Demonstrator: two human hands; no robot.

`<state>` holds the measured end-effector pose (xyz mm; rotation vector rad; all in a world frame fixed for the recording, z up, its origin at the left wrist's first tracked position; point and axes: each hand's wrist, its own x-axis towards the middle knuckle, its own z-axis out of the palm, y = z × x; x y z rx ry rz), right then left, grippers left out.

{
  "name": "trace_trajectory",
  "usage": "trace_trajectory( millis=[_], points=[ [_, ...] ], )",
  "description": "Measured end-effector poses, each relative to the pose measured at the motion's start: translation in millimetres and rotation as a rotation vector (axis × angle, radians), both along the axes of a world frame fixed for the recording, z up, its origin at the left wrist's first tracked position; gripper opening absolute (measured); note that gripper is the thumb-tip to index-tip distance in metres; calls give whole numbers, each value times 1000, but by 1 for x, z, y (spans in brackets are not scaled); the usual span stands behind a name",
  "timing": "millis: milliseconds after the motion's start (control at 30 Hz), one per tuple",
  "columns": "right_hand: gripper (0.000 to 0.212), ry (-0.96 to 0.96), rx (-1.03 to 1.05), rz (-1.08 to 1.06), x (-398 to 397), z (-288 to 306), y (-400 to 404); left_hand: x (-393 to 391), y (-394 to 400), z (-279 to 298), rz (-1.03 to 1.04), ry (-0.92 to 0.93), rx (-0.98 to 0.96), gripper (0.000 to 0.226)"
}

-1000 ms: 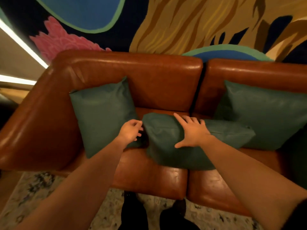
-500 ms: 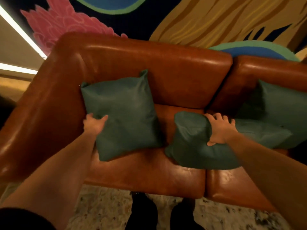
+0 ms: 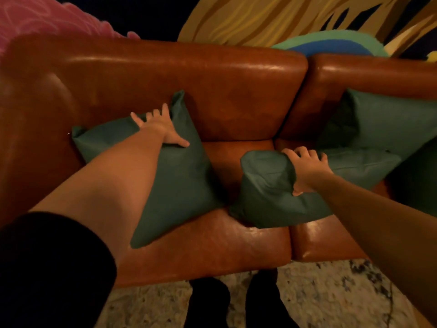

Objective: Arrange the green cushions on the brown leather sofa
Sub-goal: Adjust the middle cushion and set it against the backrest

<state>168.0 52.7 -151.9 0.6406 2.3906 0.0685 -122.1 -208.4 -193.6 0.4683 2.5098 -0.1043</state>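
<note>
Against the painted mural wall, the brown leather sofa point(image 3: 236, 91) has its left cushion point(image 3: 179, 176) leaning at the backrest under my flat, spread left hand point(image 3: 160, 129), so that one looks about placed. My right hand point(image 3: 305, 169) curls over the slumped middle cushion point(image 3: 264, 192), gripping its top; it needs standing up, while the right cushion point(image 3: 383, 124) already leans back.
</note>
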Motion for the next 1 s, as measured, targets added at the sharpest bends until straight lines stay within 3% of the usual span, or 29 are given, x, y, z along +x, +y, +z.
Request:
trace_trajectory(
  millis=[133,267,400,500,600,700,1000],
  points=[
    [132,24,-8,4,-1,1,-2,4,7,31,-222,-61,-180,143],
    [133,21,-23,13,0,5,1,-1,-4,57,-302,-166,-217,142],
    [132,45,-38,33,5,5,3,6,-30,52,-214,-198,2,127],
    [130,58,-54,44,10,5,5,26,-45,55,-132,-54,195,119],
    [130,65,-62,53,9,7,4,47,-62,71,-81,88,255,123],
    [130,61,-65,67,10,11,4,65,-88,92,93,197,302,120],
    [129,45,-40,119,20,16,2,150,-189,105,923,689,712,97]
  ],
)
